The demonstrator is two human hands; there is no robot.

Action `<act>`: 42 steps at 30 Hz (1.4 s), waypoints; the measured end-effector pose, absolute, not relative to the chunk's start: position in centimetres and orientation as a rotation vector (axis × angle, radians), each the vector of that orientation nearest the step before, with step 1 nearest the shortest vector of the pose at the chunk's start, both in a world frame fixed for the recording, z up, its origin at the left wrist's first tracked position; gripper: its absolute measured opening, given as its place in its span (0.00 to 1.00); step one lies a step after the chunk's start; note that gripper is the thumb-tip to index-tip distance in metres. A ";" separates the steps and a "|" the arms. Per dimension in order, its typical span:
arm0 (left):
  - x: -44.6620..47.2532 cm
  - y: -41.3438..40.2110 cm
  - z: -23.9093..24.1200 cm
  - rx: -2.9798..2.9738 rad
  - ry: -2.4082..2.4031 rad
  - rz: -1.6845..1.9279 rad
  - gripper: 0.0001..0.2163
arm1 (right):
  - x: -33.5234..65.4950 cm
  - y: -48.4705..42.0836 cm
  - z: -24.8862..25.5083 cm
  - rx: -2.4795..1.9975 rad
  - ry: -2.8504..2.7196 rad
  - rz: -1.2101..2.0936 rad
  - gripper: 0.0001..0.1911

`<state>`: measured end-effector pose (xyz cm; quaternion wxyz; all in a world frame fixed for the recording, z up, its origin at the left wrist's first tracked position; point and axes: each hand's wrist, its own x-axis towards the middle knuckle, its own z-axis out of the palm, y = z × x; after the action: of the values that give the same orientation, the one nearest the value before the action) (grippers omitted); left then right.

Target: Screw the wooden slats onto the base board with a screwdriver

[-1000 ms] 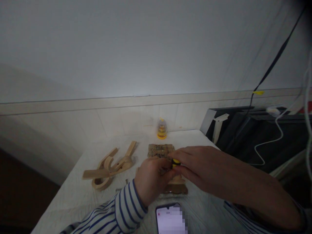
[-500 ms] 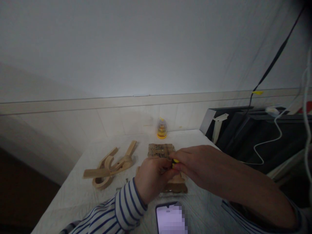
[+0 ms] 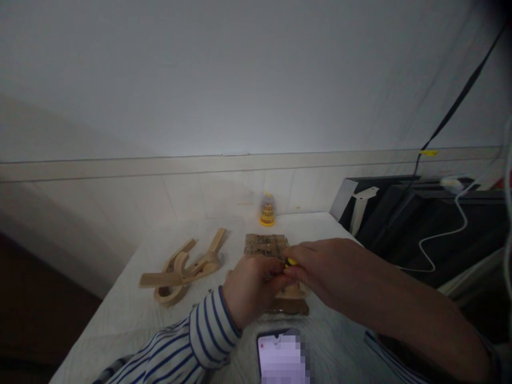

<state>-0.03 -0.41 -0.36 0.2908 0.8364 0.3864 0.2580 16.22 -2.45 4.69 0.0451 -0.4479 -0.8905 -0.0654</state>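
My right hand (image 3: 316, 261) is closed with its fingertips around the yellow and black handle of a small screwdriver (image 3: 291, 262); the shaft is hidden. Right against it, my left hand (image 3: 252, 285) has its thumb and fingers pinched together, and what they grip is hidden. Both hands are above a brown printed cardboard piece (image 3: 264, 244) and a pale wooden part (image 3: 294, 292), mostly covered by the hands. To the left, curved and straight wooden pieces (image 3: 200, 265) lie joined or piled on the white cloth.
A clear-topped yellow bit holder (image 3: 268, 210) stands at the back near the wall. A lit phone (image 3: 280, 357) lies at the front. Dark panels (image 3: 440, 213) lean at the right, with a white cable (image 3: 444, 230) over them. The white-covered table (image 3: 120, 320) meets the wall.
The camera view has shifted slightly. My right hand has turned a little on the screwdriver handle; my left hand stays pinched beside it.
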 end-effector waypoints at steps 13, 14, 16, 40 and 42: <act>0.3 -0.6 -0.8 2.285 1.222 0.794 0.06 | 15.9 -2.6 5.5 -1.378 -2.652 -0.084 0.06; 0.4 -0.6 -0.8 2.286 1.228 0.783 0.06 | 15.9 -2.6 5.5 -1.377 -2.654 -0.084 0.05; 0.4 -0.6 -0.8 2.292 1.250 0.776 0.05 | 15.9 -2.6 5.6 -1.381 -2.657 -0.075 0.05; 0.1 -0.5 -0.7 2.230 1.195 0.681 0.09 | 16.1 -2.5 5.3 -1.291 -2.719 -0.070 0.07; 0.1 -0.4 -0.7 2.218 1.174 0.684 0.10 | 16.1 -2.5 5.2 -1.302 -2.722 -0.108 0.06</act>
<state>0.08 -0.44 -0.75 0.2672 0.8218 0.4349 0.2534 16.12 -2.47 5.21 0.0610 -0.4305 -0.8998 -0.0357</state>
